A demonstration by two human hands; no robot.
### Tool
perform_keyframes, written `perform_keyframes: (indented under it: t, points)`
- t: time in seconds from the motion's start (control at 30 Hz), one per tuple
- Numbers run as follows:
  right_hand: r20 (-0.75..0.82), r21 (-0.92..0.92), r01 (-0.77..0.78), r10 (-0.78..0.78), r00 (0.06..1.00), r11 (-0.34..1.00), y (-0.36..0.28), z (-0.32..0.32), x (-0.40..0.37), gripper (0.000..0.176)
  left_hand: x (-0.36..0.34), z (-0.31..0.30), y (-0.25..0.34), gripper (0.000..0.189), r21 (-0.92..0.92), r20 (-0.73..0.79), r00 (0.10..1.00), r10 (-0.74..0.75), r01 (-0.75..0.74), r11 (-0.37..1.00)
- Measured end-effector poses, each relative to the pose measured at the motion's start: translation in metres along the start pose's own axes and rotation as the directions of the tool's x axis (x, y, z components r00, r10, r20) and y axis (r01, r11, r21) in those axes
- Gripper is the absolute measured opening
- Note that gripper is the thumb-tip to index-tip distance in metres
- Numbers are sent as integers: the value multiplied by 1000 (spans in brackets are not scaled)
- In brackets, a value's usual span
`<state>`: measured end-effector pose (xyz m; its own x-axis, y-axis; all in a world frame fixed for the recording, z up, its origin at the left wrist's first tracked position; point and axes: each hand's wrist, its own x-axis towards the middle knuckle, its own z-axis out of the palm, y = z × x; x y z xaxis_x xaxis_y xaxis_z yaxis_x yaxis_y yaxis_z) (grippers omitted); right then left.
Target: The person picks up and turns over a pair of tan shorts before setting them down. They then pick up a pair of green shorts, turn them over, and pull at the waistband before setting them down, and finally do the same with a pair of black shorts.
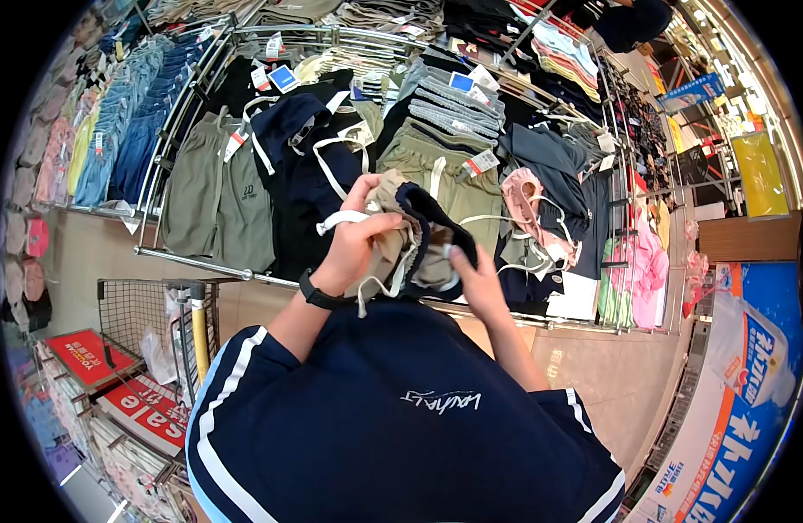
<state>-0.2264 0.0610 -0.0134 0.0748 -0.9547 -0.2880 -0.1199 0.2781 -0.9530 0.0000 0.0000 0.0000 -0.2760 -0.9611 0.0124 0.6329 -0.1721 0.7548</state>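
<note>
Bunched up in front of my chest is a pair of beige drawstring shorts (388, 250), its dark elastic waistband showing and a white cord dangling. My left hand (353, 244), with a black watch on the wrist, is closed round the beige side, fingers over the waistband. On the other side my right hand (480, 283) pinches the dark edge, thumb toward the inside. Just beyond lie olive shorts (449, 179) with a paper tag, navy shorts (288, 131) and a pink garment (532, 213) with white cords.
A metal-railed display table (244, 274) holds folded clothes in front of me. Jeans (153, 113) hang at the left. A wire cart (140, 305) and red sale signs (149, 410) stand at the lower left. A blue poster stand (750, 357) is at the right.
</note>
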Motion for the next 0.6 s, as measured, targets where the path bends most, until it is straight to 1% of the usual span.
perform_keyframes:
  t: [0.03,0.07,0.1,0.13,0.17,0.2,0.23,0.27,0.3,0.33,0.4,0.43,0.47,0.5,0.53,0.57,0.6]
  points:
    - [-55,64,37,-34,998,997,-2,-5,0,26,1,-1,3,56,75,56,998,10,-14,997]
    - [-116,142,68,-51,992,988,-5,-8,-4,22,0,2,2,56,139,60,998,31,-39,990]
    - [-136,194,21,5,991,981,-10,-10,-5,19,-4,6,8,61,275,71,997,-2,-18,961]
    - [-63,181,40,-29,998,983,-24,-14,-9,17,-4,7,2,66,457,67,997,27,-55,888]
    - [12,171,56,-59,998,984,-34,-16,-11,15,-5,8,-6,72,623,66,996,54,-84,778]
    - [35,187,56,-63,997,981,-34,-15,-11,15,-6,11,-12,78,700,80,994,75,-109,706]
    - [58,206,60,-74,996,977,-34,-12,-9,14,-9,18,-10,75,799,100,987,123,-154,582]
    - [79,213,65,-83,993,975,-34,-13,-7,14,-6,17,-20,71,821,173,978,117,-209,532]
    - [59,279,56,-75,995,959,-35,-13,-7,14,-3,17,-27,67,837,244,964,106,-264,479]
    - [41,346,46,-64,997,937,-37,-12,-6,15,-4,16,-31,68,829,291,955,58,-282,483]
    - [-11,451,42,-41,999,891,-48,-9,-7,17,-7,14,-34,70,750,304,947,-106,-169,640]
    - [-48,486,43,-22,999,873,-53,-9,-7,17,-8,14,-34,71,703,319,929,-188,-99,704]
    - [-76,491,37,1,997,871,-56,-12,-5,19,-9,14,-36,73,687,366,923,-123,-178,705]
    - [-105,497,31,25,994,867,-57,-15,-3,20,-11,20,-40,72,681,434,900,42,-358,639]
    - [-130,499,40,29,991,866,-56,-15,-3,20,-14,25,-42,70,733,439,897,52,-391,557]
    - [-116,497,58,0,993,866,-55,-15,-1,19,-17,30,-43,69,778,444,894,62,-420,467]
    - [-100,496,74,-28,995,865,-51,-15,0,19,-20,36,-45,57,796,379,925,24,-340,500]
